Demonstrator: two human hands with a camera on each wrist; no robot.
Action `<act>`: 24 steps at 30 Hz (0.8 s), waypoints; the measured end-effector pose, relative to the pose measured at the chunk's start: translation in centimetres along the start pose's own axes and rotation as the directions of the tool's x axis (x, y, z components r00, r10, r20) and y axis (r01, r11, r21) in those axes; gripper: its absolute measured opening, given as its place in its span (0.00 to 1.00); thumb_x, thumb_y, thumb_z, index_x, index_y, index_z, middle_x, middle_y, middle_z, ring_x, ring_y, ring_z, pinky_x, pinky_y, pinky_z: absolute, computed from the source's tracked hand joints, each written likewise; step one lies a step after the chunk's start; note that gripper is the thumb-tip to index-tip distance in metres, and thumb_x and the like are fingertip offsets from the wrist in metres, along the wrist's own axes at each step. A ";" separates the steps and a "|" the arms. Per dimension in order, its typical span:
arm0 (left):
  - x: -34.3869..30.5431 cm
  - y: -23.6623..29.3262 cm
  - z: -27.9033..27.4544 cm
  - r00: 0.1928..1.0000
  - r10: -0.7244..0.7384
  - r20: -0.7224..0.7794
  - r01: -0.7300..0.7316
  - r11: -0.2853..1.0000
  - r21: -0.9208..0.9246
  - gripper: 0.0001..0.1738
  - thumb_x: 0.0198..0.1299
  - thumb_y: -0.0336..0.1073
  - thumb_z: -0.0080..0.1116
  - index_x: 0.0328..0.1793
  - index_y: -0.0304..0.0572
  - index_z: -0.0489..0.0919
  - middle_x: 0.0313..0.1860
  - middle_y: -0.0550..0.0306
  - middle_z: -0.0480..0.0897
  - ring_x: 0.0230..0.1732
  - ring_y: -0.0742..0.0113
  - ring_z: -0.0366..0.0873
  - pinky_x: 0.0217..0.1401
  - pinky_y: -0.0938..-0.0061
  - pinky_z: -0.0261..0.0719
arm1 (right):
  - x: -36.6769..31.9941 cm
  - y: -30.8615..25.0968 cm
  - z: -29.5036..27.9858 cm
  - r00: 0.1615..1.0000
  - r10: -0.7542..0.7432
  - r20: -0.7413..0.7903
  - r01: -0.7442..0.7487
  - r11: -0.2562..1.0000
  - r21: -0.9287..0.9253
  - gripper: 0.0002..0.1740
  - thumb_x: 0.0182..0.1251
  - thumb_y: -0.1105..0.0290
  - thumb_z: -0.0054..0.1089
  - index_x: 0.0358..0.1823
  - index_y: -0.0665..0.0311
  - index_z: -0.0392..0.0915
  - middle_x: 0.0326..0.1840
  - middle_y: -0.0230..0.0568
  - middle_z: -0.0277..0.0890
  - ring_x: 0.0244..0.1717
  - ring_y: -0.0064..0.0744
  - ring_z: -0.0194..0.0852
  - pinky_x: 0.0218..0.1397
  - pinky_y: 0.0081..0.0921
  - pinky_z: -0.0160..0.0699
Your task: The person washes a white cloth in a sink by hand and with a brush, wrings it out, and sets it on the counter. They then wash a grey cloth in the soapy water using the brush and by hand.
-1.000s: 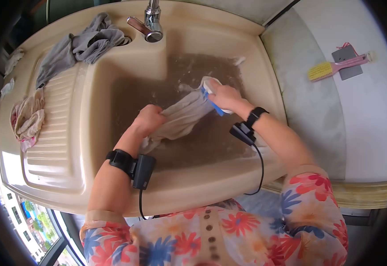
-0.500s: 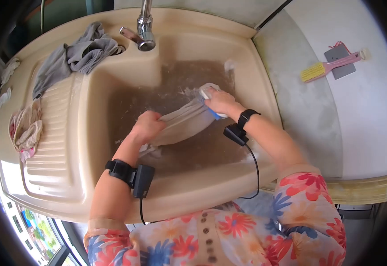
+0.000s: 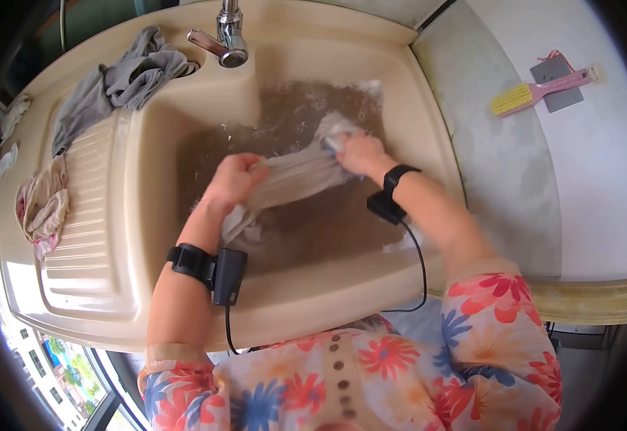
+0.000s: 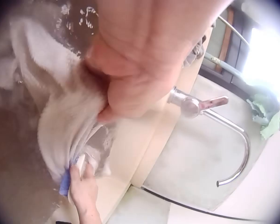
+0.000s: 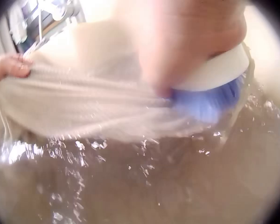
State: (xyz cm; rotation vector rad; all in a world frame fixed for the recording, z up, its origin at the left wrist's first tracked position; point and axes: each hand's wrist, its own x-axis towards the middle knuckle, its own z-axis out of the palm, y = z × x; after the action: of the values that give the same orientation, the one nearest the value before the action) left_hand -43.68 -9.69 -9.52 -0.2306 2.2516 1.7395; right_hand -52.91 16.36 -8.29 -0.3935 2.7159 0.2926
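In the head view, a pale wet cloth stretches between both hands over murky water in the sink basin. My left hand grips its left part, with a loose end trailing below into the water. My right hand holds a scrubbing brush by its white back, at the cloth's right end. Its blue bristles face down against the fabric in the right wrist view, blurred. The left wrist view shows the cloth bunched at my left hand, the brush's blue edge beyond.
The beige sink has a chrome faucet at the back. A grey garment and a stained cloth lie on the ribbed drainboard at left. On the right ledge, a pink brush with yellow bristles lies across a grey plate.
The head view has shifted a little. Both hands still hold cloth and brush; the left hand has moved slightly toward the back of the sink. The brush's blue bristles show less in the head view.
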 end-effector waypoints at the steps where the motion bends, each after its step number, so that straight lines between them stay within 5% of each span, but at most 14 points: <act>1: 0.3 -0.9 -0.3 1.000 -0.003 0.001 0.003 1.000 0.004 0.18 0.51 0.34 0.56 0.47 0.32 0.77 0.31 0.57 0.79 0.33 0.71 0.73 0.39 0.73 0.72 | 0.3 0.4 -1.4 0.999 0.051 -0.008 -0.051 0.998 0.021 0.29 0.58 0.55 0.51 0.61 0.56 0.63 0.53 0.58 0.69 0.52 0.48 0.72 0.53 0.34 0.71; 3: 0.5 -2.3 -1.3 0.903 0.317 -0.290 -0.282 0.947 0.155 0.20 0.50 0.35 0.57 0.50 0.36 0.76 0.34 0.55 0.80 0.33 0.65 0.74 0.41 0.73 0.73 | 0.0 1.7 -3.9 0.986 0.166 -0.031 -0.151 0.948 0.279 0.31 0.55 0.56 0.53 0.60 0.59 0.63 0.50 0.59 0.72 0.52 0.46 0.73 0.52 0.35 0.71; 4: 0.4 -2.0 -1.7 0.828 0.444 -0.343 -0.279 0.856 0.436 0.20 0.47 0.36 0.60 0.49 0.38 0.78 0.35 0.52 0.81 0.35 0.58 0.77 0.43 0.70 0.74 | 0.4 2.9 -3.9 0.975 0.202 -0.087 -0.144 0.884 0.445 0.35 0.51 0.56 0.56 0.60 0.65 0.63 0.47 0.60 0.74 0.50 0.46 0.74 0.51 0.35 0.72; 5: 0.4 -2.0 -2.0 0.829 0.438 -0.349 -0.271 0.859 0.435 0.20 0.47 0.36 0.60 0.49 0.38 0.78 0.35 0.52 0.81 0.35 0.58 0.77 0.43 0.70 0.74 | 1.8 4.7 -2.0 0.961 0.197 -0.192 -0.043 0.798 0.601 0.39 0.47 0.55 0.60 0.60 0.70 0.61 0.46 0.57 0.75 0.46 0.44 0.76 0.48 0.34 0.73; 7: 0.0 -1.5 -2.3 0.997 0.048 -0.065 0.002 0.792 0.611 0.24 0.43 0.41 0.63 0.48 0.39 0.78 0.35 0.49 0.81 0.38 0.53 0.78 0.44 0.67 0.75 | -0.3 3.5 -3.8 0.983 0.139 0.122 -0.170 0.418 0.893 0.35 0.46 0.60 0.63 0.55 0.74 0.66 0.42 0.51 0.76 0.39 0.35 0.77 0.43 0.27 0.75; 10: -0.8 -0.6 -0.9 0.967 -0.239 0.085 0.090 0.638 0.765 0.22 0.37 0.44 0.65 0.39 0.41 0.81 0.36 0.46 0.81 0.41 0.53 0.79 0.45 0.66 0.76 | -2.4 0.9 -1.3 0.987 -0.151 -0.057 0.150 0.735 0.662 0.33 0.46 0.59 0.65 0.52 0.69 0.70 0.40 0.46 0.77 0.40 0.33 0.76 0.45 0.26 0.74; 13: -0.4 -3.1 0.2 0.929 -0.313 0.196 0.023 0.577 0.816 0.15 0.37 0.41 0.63 0.32 0.41 0.83 0.36 0.48 0.82 0.42 0.52 0.79 0.46 0.64 0.76 | -3.0 -1.5 2.4 0.863 -0.488 -0.129 0.496 0.772 0.397 0.34 0.44 0.59 0.66 0.54 0.68 0.69 0.41 0.48 0.77 0.45 0.36 0.75 0.50 0.26 0.72; 15: 0.5 -3.1 -0.2 0.957 -0.184 0.222 -0.049 0.655 0.754 0.15 0.46 0.38 0.57 0.40 0.39 0.82 0.43 0.45 0.80 0.49 0.50 0.77 0.49 0.63 0.75 | -2.8 -1.2 1.9 0.882 -0.467 0.059 0.396 0.804 0.443 0.35 0.44 0.60 0.65 0.55 0.68 0.69 0.43 0.48 0.76 0.46 0.37 0.74 0.50 0.26 0.71; 17: 0.5 -2.4 -1.1 0.980 -0.089 0.180 -0.058 0.732 0.679 0.13 0.51 0.36 0.54 0.39 0.36 0.81 0.38 0.47 0.82 0.42 0.54 0.79 0.44 0.64 0.75 | -3.0 0.0 1.1 0.863 -0.438 0.250 0.291 0.837 0.464 0.35 0.44 0.60 0.65 0.55 0.68 0.68 0.44 0.48 0.75 0.46 0.39 0.74 0.51 0.26 0.71; 18: 0.7 -2.3 -1.4 0.985 -0.122 0.122 0.084 0.958 0.276 0.12 0.52 0.35 0.53 0.39 0.34 0.79 0.36 0.50 0.81 0.39 0.59 0.78 0.42 0.67 0.75 | -3.1 1.6 0.6 0.894 -0.385 0.227 0.242 0.843 0.480 0.36 0.44 0.60 0.65 0.56 0.68 0.67 0.46 0.47 0.75 0.47 0.40 0.74 0.52 0.26 0.71; 19: 0.2 -1.2 -1.6 0.981 -0.174 0.087 0.188 0.962 -0.197 0.12 0.54 0.34 0.52 0.40 0.33 0.78 0.33 0.53 0.80 0.35 0.63 0.77 0.41 0.69 0.74 | -3.3 2.6 -0.1 0.922 -0.328 0.206 0.191 0.847 0.496 0.37 0.44 0.60 0.65 0.57 0.68 0.67 0.48 0.46 0.74 0.48 0.41 0.74 0.53 0.27 0.70; 20: -0.3 0.0 -1.4 0.976 -0.209 0.065 0.218 0.920 -0.326 0.12 0.58 0.35 0.50 0.41 0.32 0.76 0.31 0.59 0.77 0.33 0.70 0.73 0.38 0.73 0.72 | -3.2 3.4 -0.8 0.922 -0.329 0.206 0.194 0.849 0.491 0.37 0.44 0.60 0.65 0.57 0.68 0.67 0.48 0.46 0.74 0.48 0.41 0.74 0.53 0.27 0.70; 22: 0.1 -0.2 -1.4 0.978 -0.196 0.077 0.210 0.885 -0.416 0.13 0.59 0.35 0.52 0.44 0.32 0.75 0.36 0.57 0.78 0.37 0.70 0.74 0.41 0.73 0.74 | -3.7 4.2 -2.7 0.916 -0.329 0.229 -0.060 0.452 0.890 0.39 0.44 0.60 0.66 0.59 0.68 0.65 0.51 0.46 0.73 0.51 0.43 0.72 0.56 0.28 0.69; 24: 0.2 -0.1 -1.2 0.979 -0.185 0.090 0.205 0.843 -0.498 0.14 0.60 0.34 0.53 0.48 0.31 0.74 0.40 0.56 0.78 0.41 0.70 0.76 0.44 0.72 0.77 | -3.8 1.7 -2.8 0.884 -0.452 0.124 0.110 0.458 0.882 0.39 0.44 0.60 0.66 0.59 0.68 0.65 0.52 0.47 0.73 0.52 0.43 0.71 0.57 0.28 0.68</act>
State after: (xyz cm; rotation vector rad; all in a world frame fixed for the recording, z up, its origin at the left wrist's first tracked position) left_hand -44.02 -10.88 -9.36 -0.5102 1.6296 2.1606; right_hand -51.04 18.15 -3.99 -0.4222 2.0190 -0.9976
